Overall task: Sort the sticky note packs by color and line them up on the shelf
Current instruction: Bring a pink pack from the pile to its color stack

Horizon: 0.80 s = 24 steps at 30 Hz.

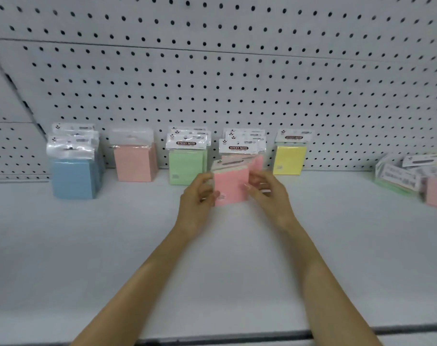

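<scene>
Fingers are curled on both sides. The left hand (pixel 199 194) pinches the left edge of a pink pack (pixel 231 187), and the right hand (pixel 268 193) grips its right edge. The pack is upright, face toward the person, low over the shelf (pixel 237 258); cannot tell if its bottom edge touches. Its header card leans back and is blurred.

Key relation: the pink row (pixel 238 148) stands directly behind the held pack, just beside it, against the pegboard (pixel 237 83). The next move is probably a short push straight back, with both hands equally near. The pack's long axis is vertical, same as the row.

Line from left to right: blue row (pixel 73 176), peach row (pixel 133 163), green row (pixel 186 168), the pink row, then a yellow pack (pixel 288 159). An unsorted pile (pixel 409 178) lies far right, nearer the right hand, blurred.

Readable: "STICKY NOTE" on the green and pink headers, faint on the yellow. Smaller print is illegible.
</scene>
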Each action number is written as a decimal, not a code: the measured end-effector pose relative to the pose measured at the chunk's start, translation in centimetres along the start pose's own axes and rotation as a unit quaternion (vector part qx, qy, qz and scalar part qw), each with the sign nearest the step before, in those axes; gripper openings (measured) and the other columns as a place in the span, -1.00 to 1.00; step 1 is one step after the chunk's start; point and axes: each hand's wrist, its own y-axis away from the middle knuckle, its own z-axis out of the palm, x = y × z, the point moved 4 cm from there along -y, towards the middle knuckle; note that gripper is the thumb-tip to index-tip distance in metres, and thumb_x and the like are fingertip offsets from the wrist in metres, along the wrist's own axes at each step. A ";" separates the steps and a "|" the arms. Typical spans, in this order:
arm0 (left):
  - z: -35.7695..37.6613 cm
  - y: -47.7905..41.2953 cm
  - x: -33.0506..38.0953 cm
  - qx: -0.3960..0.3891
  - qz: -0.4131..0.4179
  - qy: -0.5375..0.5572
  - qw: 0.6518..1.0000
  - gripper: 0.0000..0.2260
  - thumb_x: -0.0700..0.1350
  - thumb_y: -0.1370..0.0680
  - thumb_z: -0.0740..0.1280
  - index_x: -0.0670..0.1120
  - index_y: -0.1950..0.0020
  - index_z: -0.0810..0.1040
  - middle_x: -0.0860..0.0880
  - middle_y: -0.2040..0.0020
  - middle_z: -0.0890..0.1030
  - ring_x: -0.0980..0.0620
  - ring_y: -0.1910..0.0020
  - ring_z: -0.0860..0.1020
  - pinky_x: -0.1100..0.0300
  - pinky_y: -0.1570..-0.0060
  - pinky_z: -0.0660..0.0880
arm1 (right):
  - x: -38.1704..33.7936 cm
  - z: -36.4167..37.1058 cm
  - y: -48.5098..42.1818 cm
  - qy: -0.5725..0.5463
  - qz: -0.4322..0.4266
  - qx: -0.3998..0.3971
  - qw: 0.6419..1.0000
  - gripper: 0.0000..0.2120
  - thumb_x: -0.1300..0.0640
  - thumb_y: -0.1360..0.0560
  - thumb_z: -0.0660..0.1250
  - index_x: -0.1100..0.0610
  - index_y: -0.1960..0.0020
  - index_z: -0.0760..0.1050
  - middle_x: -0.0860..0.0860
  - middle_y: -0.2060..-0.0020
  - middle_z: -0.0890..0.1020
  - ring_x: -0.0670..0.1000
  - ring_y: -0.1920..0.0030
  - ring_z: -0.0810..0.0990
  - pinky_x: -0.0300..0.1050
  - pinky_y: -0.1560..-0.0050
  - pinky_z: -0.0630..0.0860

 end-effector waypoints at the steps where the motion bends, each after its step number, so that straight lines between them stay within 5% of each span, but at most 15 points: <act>1: 1.0 -0.4 0.1 -0.012 0.003 0.005 1.000 -0.68 -0.41 -0.49 0.31 0.00 -0.06 0.48 -0.04 0.15 0.65 0.19 0.24 0.61 0.08 0.04 0.55 | 0.1 -0.2 0.0 -0.006 0.004 -0.010 1.000 -0.79 0.16 -0.42 0.45 -0.05 0.00 0.53 -0.13 0.12 0.63 -0.19 0.16 0.58 -0.31 0.12 0.49; 5: 3.4 -1.6 0.4 0.008 0.049 -0.042 0.998 -0.66 -0.40 -0.46 0.36 -0.03 -0.10 0.51 -0.06 -0.02 0.54 0.34 0.16 0.56 0.40 0.04 0.49 | 1.4 -1.6 -0.5 -0.033 0.042 0.022 0.998 -0.76 0.26 -0.37 0.47 -0.04 0.15 0.53 -0.08 0.21 0.65 -0.06 0.20 0.61 -0.13 0.10 0.52; 8: 3.3 -2.3 0.2 0.064 0.071 -0.093 0.991 -0.67 -0.36 -0.44 0.39 -0.06 -0.13 0.55 -0.06 -0.03 0.47 0.22 0.07 0.49 0.55 0.04 0.35 | 1.8 -2.5 -1.2 -0.011 0.047 0.064 0.997 -0.82 0.24 -0.37 0.47 0.02 0.13 0.54 -0.07 0.20 0.64 -0.08 0.21 0.58 -0.21 0.15 0.46; 14: 2.7 -2.9 -0.9 0.109 0.027 -0.050 0.992 -0.70 -0.26 -0.46 0.43 -0.07 -0.13 0.47 -0.02 -0.04 0.48 0.12 0.13 0.50 0.49 0.18 0.42 | 2.1 -2.7 -1.9 0.073 0.032 0.125 0.989 -0.75 0.05 -0.34 0.51 -0.10 0.08 0.48 -0.06 0.22 0.49 -0.07 0.29 0.44 -0.15 0.19 0.44; 24: 2.9 -3.4 -1.7 0.086 0.023 -0.076 0.993 -0.64 -0.22 -0.46 0.42 -0.05 -0.22 0.47 0.00 -0.05 0.45 0.17 0.13 0.52 0.47 0.12 0.44 | 2.1 -2.1 -2.1 0.067 0.056 0.133 0.987 -0.64 0.07 -0.33 0.52 0.08 -0.02 0.45 -0.04 0.29 0.48 -0.06 0.32 0.45 -0.15 0.19 0.45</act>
